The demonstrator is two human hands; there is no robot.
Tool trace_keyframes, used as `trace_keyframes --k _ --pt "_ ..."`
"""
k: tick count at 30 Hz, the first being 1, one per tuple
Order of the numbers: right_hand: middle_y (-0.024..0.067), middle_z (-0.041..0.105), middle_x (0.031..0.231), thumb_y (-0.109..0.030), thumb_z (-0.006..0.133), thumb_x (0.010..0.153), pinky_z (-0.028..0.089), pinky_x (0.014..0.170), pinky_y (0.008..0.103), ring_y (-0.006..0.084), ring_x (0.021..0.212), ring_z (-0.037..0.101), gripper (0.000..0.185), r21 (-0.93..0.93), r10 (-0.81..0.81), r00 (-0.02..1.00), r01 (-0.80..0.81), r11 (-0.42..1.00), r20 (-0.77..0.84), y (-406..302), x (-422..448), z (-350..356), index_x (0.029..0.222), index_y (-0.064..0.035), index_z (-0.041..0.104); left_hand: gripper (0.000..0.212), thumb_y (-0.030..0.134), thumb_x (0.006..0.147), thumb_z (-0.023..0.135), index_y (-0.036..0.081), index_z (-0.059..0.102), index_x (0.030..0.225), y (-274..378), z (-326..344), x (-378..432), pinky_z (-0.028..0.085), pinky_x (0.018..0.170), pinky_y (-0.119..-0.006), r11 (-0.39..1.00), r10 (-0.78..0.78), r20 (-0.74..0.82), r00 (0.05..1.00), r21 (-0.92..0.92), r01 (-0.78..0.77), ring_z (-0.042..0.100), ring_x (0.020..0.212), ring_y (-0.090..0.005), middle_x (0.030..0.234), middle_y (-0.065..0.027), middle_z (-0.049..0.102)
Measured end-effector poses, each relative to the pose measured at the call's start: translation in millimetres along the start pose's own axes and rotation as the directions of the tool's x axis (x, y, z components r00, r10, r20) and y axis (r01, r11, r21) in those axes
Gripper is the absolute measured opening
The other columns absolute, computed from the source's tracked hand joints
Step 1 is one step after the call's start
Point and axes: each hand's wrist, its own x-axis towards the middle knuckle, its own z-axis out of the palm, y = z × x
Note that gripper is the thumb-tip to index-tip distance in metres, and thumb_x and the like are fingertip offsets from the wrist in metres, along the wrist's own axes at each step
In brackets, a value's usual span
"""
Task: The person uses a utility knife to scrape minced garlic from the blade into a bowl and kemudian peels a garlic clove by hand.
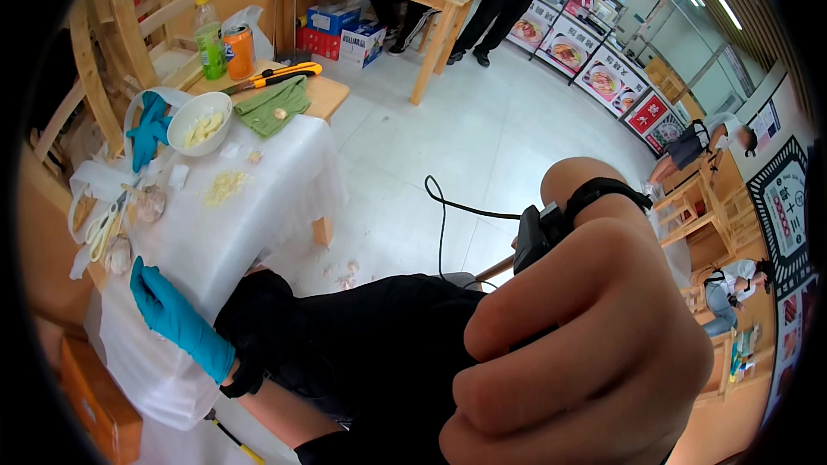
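Observation:
My left hand (177, 323), in a blue glove, rests at the side of a table under a white plastic sheet (194, 271). Its fingers curve loosely, with nothing visible in them. Close by lie a garlic bulb (118, 254), another bulb (150, 203) and white-handled scissors (102, 226). Farther along are chopped garlic (225, 187), a white bowl (216, 137) of peeled cloves, a spare blue glove (150, 129) and a green cloth (265, 113). My bare right hand (581, 342) is raised close to the camera, fingers curled; its palm side is hidden. A black device (539, 239) is strapped at that wrist.
Utility knives (278, 76), a green drink bottle (210, 42) and an orange can (239, 51) stand or lie at the table's far end. Garlic skins (347, 274) litter the floor. A black cable (446, 206) loops near my right wrist. Several people are farther off.

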Motion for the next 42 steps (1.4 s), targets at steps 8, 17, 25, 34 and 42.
trace_keyframes --k 8,17,25,34,42 --pt "0.0065 0.054 0.062 -0.011 0.060 0.088 0.038 0.046 0.0297 0.0226 0.050 0.054 0.017 0.059 -0.017 1.000 0.016 0.998 0.022 12.6 6.8 -9.3 0.073 -0.0039 0.056 0.033 0.021 0.099 0.053 0.005 0.059 0.127 -6.9 2.8 0.6 0.044 0.081 -0.024 0.999 -0.022 -0.008 1.000 -0.024 0.022 0.055 0.091 -0.0115 0.101 -0.0045 0.062" --pt "0.0064 0.052 0.058 -0.010 0.060 0.088 0.037 0.044 0.0299 0.0233 0.048 0.053 0.019 0.177 -0.028 0.999 0.021 0.984 0.034 47.2 26.0 -27.9 0.071 -0.0040 0.055 0.030 0.015 0.098 0.052 0.002 0.060 0.124 -0.5 12.2 -3.6 0.044 0.082 -0.025 0.996 -0.043 -0.046 0.998 -0.082 0.039 0.055 0.089 -0.0120 0.098 -0.0055 0.062" --pt "0.0062 0.051 0.055 -0.009 0.060 0.087 0.035 0.041 0.0300 0.0239 0.045 0.052 0.021 0.437 -0.068 0.997 0.071 0.897 -0.023 115.7 30.8 -35.0 0.068 -0.0041 0.054 0.024 0.011 0.095 0.054 0.004 0.063 0.117 8.9 20.1 -4.3 0.041 0.068 -0.020 0.985 -0.090 -0.043 0.995 -0.153 0.083 0.049 0.077 -0.0058 0.091 0.0001 0.059" --pt "0.0047 0.050 0.054 -0.006 0.061 0.085 0.035 0.039 0.0290 0.0238 0.044 0.053 0.017 0.668 -0.216 0.969 0.083 0.739 0.119 144.3 18.9 -69.4 0.069 -0.0055 0.055 0.025 0.016 0.097 0.054 0.004 0.063 0.116 27.8 10.2 -7.4 0.042 0.071 -0.023 0.991 -0.124 -0.160 0.979 -0.067 0.115 0.051 0.078 -0.0088 0.091 -0.0023 0.062" --pt "0.0006 0.049 0.062 -0.004 0.056 0.088 0.034 0.043 0.0259 0.0112 0.047 0.044 0.019 0.679 -0.165 0.940 -0.087 0.729 0.298 178.6 -6.5 -96.5 0.071 -0.0029 0.049 0.028 0.018 0.099 0.051 -0.001 0.063 0.116 28.0 6.8 -9.6 0.041 0.071 -0.024 0.991 0.000 -0.200 0.980 -0.132 -0.027 0.049 0.074 -0.0092 0.089 -0.0045 0.063"
